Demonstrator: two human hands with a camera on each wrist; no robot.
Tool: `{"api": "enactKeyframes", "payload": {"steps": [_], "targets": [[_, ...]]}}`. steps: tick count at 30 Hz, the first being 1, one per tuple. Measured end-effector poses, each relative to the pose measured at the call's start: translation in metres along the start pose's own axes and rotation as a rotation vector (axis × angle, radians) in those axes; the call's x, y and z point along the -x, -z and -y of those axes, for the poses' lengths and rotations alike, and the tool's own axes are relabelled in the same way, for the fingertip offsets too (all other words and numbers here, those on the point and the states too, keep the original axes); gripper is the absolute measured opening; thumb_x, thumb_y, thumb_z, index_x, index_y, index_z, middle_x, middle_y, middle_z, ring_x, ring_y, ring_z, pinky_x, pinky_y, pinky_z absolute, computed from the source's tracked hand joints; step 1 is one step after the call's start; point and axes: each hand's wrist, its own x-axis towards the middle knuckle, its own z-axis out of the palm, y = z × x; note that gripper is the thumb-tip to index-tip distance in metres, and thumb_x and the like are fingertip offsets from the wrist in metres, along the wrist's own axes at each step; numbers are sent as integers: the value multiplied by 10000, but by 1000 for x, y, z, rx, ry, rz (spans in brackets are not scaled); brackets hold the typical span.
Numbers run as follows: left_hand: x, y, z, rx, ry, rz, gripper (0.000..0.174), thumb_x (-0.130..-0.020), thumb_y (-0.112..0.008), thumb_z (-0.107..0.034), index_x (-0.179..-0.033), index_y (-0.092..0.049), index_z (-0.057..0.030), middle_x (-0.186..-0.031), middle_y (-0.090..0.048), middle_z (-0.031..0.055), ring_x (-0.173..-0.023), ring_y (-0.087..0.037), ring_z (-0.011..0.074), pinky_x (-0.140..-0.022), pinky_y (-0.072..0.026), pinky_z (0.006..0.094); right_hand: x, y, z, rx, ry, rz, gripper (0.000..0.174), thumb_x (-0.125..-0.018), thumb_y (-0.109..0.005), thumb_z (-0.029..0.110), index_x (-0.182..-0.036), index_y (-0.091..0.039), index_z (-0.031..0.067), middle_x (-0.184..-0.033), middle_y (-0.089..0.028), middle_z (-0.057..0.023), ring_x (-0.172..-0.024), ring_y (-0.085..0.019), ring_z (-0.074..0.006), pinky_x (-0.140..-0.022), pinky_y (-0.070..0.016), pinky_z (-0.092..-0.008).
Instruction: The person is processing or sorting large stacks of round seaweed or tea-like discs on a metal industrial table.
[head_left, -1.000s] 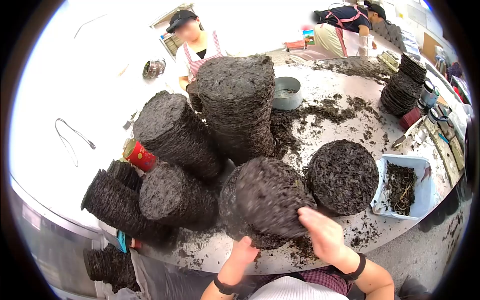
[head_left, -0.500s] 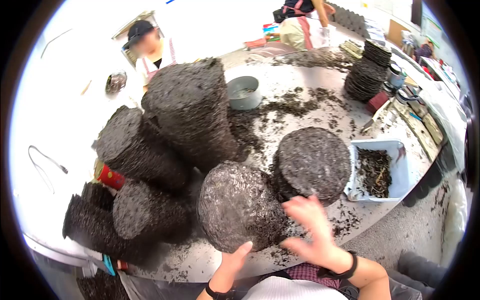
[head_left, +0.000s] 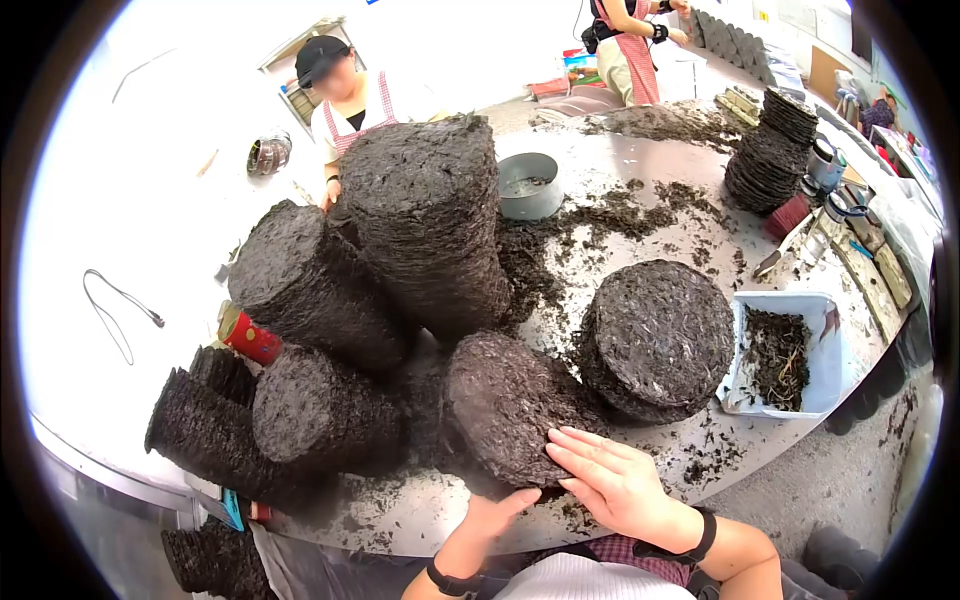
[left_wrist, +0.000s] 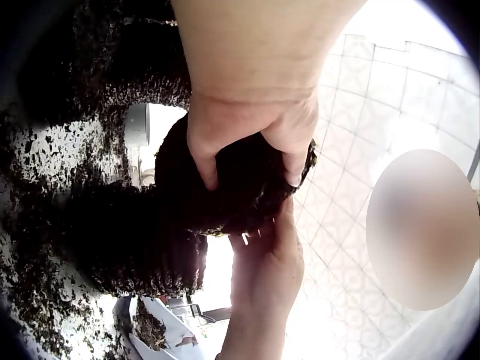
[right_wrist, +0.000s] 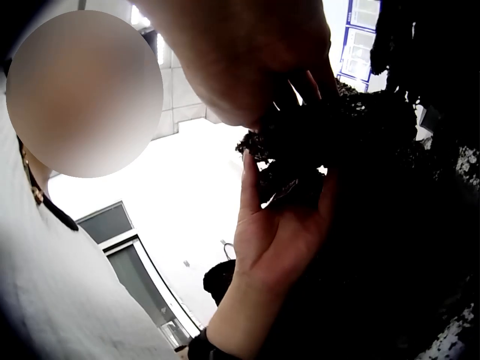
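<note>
A round dark cake of pressed leaves (head_left: pixel 500 405) stands tilted on its edge at the table's front, leaning back on the pile behind it. My left hand (head_left: pixel 495 512) grips its lower rim from below. In the left wrist view the left hand's thumb and fingers (left_wrist: pixel 202 161) curl round the cake (left_wrist: pixel 240 187). My right hand (head_left: pixel 605 480) lies flat on the cake's lower face, fingers straight. In the right wrist view the right hand (right_wrist: pixel 262 67) is close at the top and the left hand (right_wrist: pixel 285 232) cups the cake (right_wrist: pixel 337 135) from underneath.
A low stack of cakes (head_left: pixel 665 335) sits right of the held one. A tall stack (head_left: pixel 425 215) and several toppled stacks (head_left: pixel 300 280) fill the left. A white tray of loose leaves (head_left: pixel 830 330), a metal bowl (head_left: pixel 528 185), a red tin (head_left: pixel 250 338) and a person in an apron (head_left: pixel 345 85) stand around.
My right hand came off the cake's right edge and now lies flat on its lower face. The cake sank and leaned back. The left hand stayed under its rim.
</note>
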Motion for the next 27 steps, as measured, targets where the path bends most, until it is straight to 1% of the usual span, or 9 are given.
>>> {"api": "enactKeyframes", "payload": {"steps": [3, 6, 7, 17, 21, 23, 25, 26, 27], "targets": [[3, 2, 6, -30, 8, -17, 555, -779, -763, -61, -1275, -521, -2, -1245, -583, 83, -1136, -556, 206, -1008, -435, 358, -3, -2, 9, 24, 9, 25, 383, -819, -687, 104, -1189, -625, 27, -1238, -624, -141, -1125, -619, -281, -895, -538, -354], [0, -2, 1, 105, 11, -39, 566, -777, -749, -24, -1287, -506, -4, -1250, -578, 85, -1147, -556, 211, -1015, -430, 357, -4, -4, 8, -61, -28, -52, 331, -810, -662, 45, -1138, -647, -1, -1192, -646, -168, -1077, -647, -305, -883, -547, -369], [0, -1, 2, 153, 4, -70, 585, -771, -741, 6, -1299, -487, -5, -1249, -577, 88, -1156, -556, 218, -1015, -432, 355, -1, -5, 1, -93, -40, -91, 320, -809, -698, 84, -1116, -651, 6, -1167, -657, -151, -1038, -663, -282, -864, -557, -348], [6, 14, 12, 40, -34, 7, 575, -765, -735, 23, -1286, -494, -18, -1224, -583, 85, -1134, -563, 214, -962, -481, 369, -1, -11, 7, 116, 160, -107, 326, -745, -715, 64, -1062, -662, 4, -1121, -675, -142, -975, -685, -250, -811, -575, -326], [10, 16, 10, -89, -36, -96, 573, -749, -753, -18, -1268, -509, -17, -1209, -585, 80, -1087, -568, 206, -947, -460, 352, 3, -11, -5, -114, 1, -189, 307, -735, -700, 11, -1039, -669, 35, -1053, -704, -122, -904, -707, -253, -745, -587, -316], [15, 23, 13, -158, -72, -121, 593, -732, -767, -52, -1263, -506, -21, -1197, -580, 77, -1080, -556, 210, -954, -437, 353, 2, 8, -5, -243, -184, -353, 313, -764, -628, -65, -1060, -682, 20, -1050, -708, -132, -865, -713, -205, -734, -572, -285], [20, 29, 5, -92, -35, -128, 603, -732, -758, -61, -1275, -497, -22, -1210, -574, 78, -1099, -547, 214, -966, -431, 364, 25, 19, -17, -364, -462, -654, 241, -837, -582, -73, -1047, -684, -15, -895, -692, -63, -655, -582, -89, -575, -468, -227], [22, 31, 1, -58, -17, -132, 608, -732, -753, -66, -1280, -493, -23, -1216, -571, 79, -1108, -543, 216, -972, -429, 370, 34, 25, -29, -367, -535, -822, 175, -875, -573, -43, -1011, -683, -35, -831, -644, -14, -670, -544, -60, -578, -440, -218], [20, 31, -2, -25, -38, -113, 618, -733, -725, -60, -1300, -483, -26, -1246, -560, 74, -1151, -523, 216, -999, -410, 378, 46, 33, -50, -582, -520, -929, 159, -901, -583, 13, -1023, -671, -38, -829, -626, 1, -713, -551, -63, -621, -446, -222]]}}
